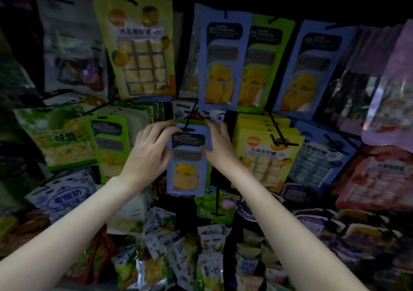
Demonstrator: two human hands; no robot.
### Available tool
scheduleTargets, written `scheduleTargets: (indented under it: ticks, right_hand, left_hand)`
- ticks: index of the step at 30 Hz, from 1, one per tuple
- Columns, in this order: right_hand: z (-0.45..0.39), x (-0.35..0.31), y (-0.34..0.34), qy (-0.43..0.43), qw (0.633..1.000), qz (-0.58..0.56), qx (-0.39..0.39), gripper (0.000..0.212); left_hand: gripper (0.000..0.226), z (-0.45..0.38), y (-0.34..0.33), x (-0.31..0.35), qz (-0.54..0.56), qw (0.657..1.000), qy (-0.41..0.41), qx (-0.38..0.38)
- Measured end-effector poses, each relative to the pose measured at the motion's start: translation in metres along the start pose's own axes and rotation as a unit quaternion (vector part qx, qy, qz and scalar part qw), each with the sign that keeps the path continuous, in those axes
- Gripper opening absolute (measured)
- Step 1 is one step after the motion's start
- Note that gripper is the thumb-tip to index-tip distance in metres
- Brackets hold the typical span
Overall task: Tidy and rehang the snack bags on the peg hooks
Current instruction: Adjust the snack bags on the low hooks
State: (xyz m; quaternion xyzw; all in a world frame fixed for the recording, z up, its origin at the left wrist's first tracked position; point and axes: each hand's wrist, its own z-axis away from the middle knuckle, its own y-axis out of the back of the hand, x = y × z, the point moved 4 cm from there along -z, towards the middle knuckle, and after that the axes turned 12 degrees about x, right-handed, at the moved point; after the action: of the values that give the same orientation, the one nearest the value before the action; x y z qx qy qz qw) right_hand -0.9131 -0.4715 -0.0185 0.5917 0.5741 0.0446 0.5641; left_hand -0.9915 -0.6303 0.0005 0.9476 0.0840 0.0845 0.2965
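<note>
A blue snack bag point(187, 167) with a yellow fruit picture hangs at the centre of the display, its top at the tip of a black peg hook point(189, 120). My left hand point(150, 148) grips the bag's upper left edge, thumb across the front. My right hand point(220, 144) grips the upper right edge. A green edge of another bag shows just behind its top. Whether the hang hole sits fully on the hook is hidden by my fingers.
Matching blue bags point(220, 62) and green bags point(110, 147) hang above and to the left. Yellow candy bags point(268, 152) fill the hook to the right. Loose small packets point(178, 257) lie piled in the bin below. Black hook tips stick out toward me across the rack.
</note>
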Motion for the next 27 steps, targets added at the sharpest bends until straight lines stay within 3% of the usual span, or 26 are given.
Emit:
scheduleTargets:
  ticks: [4,8,13,16,18,21,27]
  right_hand:
    - [-0.002,-0.003,0.004,-0.038,0.998,0.001,0.047,0.061]
    - [0.004,-0.009,-0.001,-0.038,0.998,0.003,0.057,0.049]
    - [0.011,-0.02,0.002,-0.014,0.979,0.07,0.188,0.007]
    - [0.017,-0.028,0.004,0.022,0.968,0.134,0.212,0.014]
    - [0.026,-0.037,0.005,0.099,0.95,0.182,0.233,0.014]
    - [0.043,-0.05,0.019,0.167,0.927,0.177,0.285,0.014]
    - [0.076,-0.046,0.078,0.144,0.936,0.092,0.306,0.016]
  left_hand:
    - [0.046,0.001,-0.003,-0.018,0.029,0.998,0.045,-0.035]
    - [0.049,0.002,-0.006,-0.023,0.035,0.996,0.025,-0.078]
    - [0.057,0.001,-0.002,-0.029,0.064,0.992,0.014,-0.105]
    - [0.054,0.0,0.001,-0.034,0.087,0.991,0.013,-0.104]
    - [0.055,-0.001,0.005,-0.036,0.104,0.99,0.011,-0.098]
    - [0.053,-0.001,0.009,-0.036,0.133,0.987,0.016,-0.084]
    - [0.047,-0.015,0.016,-0.015,0.209,0.976,-0.004,-0.057]
